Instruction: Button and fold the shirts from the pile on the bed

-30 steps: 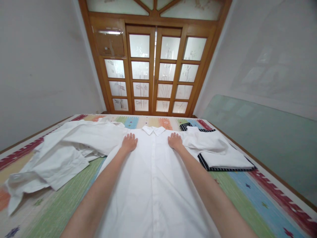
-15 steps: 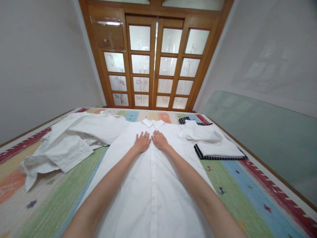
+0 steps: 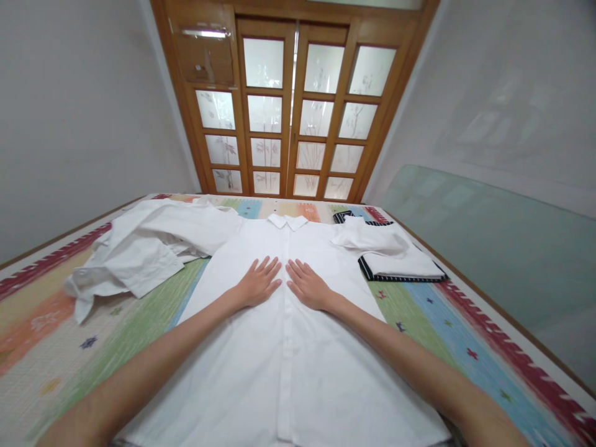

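Observation:
A white collared shirt [image 3: 251,366] lies spread front side up, its collar at the far end and its button strip running down the middle. My left hand [image 3: 259,282] rests flat on the chest, left of the strip, with fingers extended. Just right of the strip, my right hand [image 3: 308,284] presses flat on the cloth, also with fingers out. Neither hand grips anything. The shirt's right sleeve lies bunched over a folded white garment with black striped edging [image 3: 405,273].
At the left is a rumpled white garment [image 3: 144,242]. Everything lies on a striped, patterned cover [image 3: 158,316]. Wooden doors with glass panes [image 3: 291,124] stand beyond the far edge. A pale green panel [image 3: 493,248] lines the right wall.
Both hands have slid down the shirt front toward me, from just below the collar to the chest. My elbows have spread wider, and more of the shirt's lower edge shows.

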Tool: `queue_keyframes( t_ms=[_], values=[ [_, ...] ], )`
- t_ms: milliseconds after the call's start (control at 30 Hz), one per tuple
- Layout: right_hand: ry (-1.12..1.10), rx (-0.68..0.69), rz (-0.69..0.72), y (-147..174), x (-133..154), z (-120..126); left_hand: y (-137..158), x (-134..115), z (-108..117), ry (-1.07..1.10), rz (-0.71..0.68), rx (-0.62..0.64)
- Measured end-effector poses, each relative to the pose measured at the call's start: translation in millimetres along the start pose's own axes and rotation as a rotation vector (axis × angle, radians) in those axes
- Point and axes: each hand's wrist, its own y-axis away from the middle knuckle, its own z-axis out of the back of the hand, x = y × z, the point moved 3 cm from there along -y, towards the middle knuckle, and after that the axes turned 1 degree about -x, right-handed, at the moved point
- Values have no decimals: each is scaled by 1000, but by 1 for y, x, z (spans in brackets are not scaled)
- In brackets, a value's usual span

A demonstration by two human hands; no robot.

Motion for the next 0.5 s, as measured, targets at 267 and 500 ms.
queue_keyframes(
  t_ms=[267, 500],
  values=[
    [-124, 28, 186, 77, 31, 21, 40, -19, 11, 7, -118, -23],
    [-203, 92, 187, 110, 19, 34, 46, -22, 16, 31, -73, 30]
  ],
)
